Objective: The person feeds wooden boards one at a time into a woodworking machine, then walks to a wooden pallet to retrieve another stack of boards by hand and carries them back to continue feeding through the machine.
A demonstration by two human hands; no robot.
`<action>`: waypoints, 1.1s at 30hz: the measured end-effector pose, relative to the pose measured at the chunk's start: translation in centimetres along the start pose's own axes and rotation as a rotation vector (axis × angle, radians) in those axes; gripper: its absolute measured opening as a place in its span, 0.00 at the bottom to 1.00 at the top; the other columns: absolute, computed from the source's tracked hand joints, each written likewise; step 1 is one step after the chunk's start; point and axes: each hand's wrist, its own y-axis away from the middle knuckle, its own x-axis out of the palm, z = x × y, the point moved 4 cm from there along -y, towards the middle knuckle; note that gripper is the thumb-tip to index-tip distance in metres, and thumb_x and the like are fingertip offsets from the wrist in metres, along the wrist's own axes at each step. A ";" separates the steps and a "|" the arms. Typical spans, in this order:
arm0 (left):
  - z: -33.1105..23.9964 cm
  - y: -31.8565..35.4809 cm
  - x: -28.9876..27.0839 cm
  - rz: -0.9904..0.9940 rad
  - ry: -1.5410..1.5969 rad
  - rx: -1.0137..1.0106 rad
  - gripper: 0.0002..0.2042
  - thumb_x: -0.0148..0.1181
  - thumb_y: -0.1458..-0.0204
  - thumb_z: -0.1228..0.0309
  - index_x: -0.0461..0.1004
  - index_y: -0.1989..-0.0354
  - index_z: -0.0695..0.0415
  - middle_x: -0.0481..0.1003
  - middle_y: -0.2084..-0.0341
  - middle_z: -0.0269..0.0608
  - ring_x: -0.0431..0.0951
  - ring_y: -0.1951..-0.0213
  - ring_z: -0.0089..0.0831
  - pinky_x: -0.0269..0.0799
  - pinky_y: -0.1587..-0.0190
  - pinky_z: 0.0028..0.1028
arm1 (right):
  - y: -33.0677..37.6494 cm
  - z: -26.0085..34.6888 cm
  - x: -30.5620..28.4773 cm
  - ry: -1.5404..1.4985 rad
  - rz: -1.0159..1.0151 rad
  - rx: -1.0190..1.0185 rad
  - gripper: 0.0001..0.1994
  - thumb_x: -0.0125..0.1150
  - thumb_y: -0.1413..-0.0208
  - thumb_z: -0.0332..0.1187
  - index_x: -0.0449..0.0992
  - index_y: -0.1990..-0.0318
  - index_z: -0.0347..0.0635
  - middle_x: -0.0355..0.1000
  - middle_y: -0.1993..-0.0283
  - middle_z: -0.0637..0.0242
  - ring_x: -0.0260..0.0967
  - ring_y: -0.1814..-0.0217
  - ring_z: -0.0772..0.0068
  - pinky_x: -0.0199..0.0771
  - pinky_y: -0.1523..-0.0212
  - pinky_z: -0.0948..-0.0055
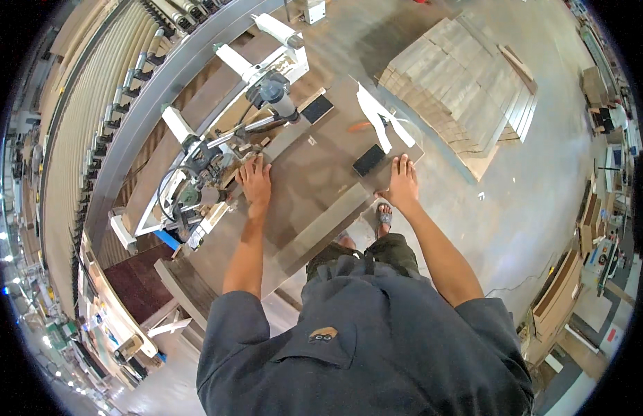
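The dark shirt [377, 340] is nearest, its wearer standing at the near edge of a brown table [297, 170]. The left hand [255, 184] lies palm down with fingers loosely spread, at the near left end of a narrow strip [291, 141], close to the machine [205, 163]; it seems placed there to steady the strip. The right hand [403, 184] is also spread, fingers pointing away over the table's right corner, thumb out to the left; I cannot tell how firmly it presses, though it looks braced there.

The strip sits along the table's left side, its long axis slanting from near left to far right, its far end by a black pad [316, 109]. A longer board [321, 229] along the near edge slants much the same way, its right end near the right thumb. Another black pad [368, 160] lies just beyond the right hand, perhaps to protect the surface.
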 end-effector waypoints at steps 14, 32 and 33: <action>-0.9 0.2 1.0 0.045 -0.021 -0.019 0.18 0.65 0.42 0.75 0.84 0.44 0.42 0.77 0.49 0.39 0.73 0.46 0.45 0.61 0.36 0.53 | -0.8 0.2 0.0 0.082 0.023 -0.004 0.68 0.84 0.62 0.58 0.47 0.20 0.33 0.42 0.17 0.38 0.50 0.18 0.34 0.61 0.23 0.50; 0.2 0.1 2.2 -0.039 -0.053 -0.062 0.12 0.64 0.38 0.57 0.86 0.48 0.39 0.80 0.51 0.29 0.77 0.52 0.38 0.67 0.48 0.45 | -0.1 -0.5 -1.0 -0.202 0.046 0.004 0.63 0.84 0.58 0.51 0.47 0.19 0.40 0.37 0.14 0.47 0.43 0.15 0.37 0.71 0.30 0.48; -0.3 0.0 2.2 -0.044 -0.047 -0.056 0.12 0.64 0.38 0.57 0.86 0.48 0.39 0.80 0.51 0.29 0.77 0.52 0.38 0.67 0.48 0.45 | -0.1 -0.9 -0.6 -0.203 0.039 0.010 0.63 0.84 0.58 0.51 0.47 0.19 0.40 0.37 0.14 0.47 0.43 0.15 0.37 0.71 0.30 0.48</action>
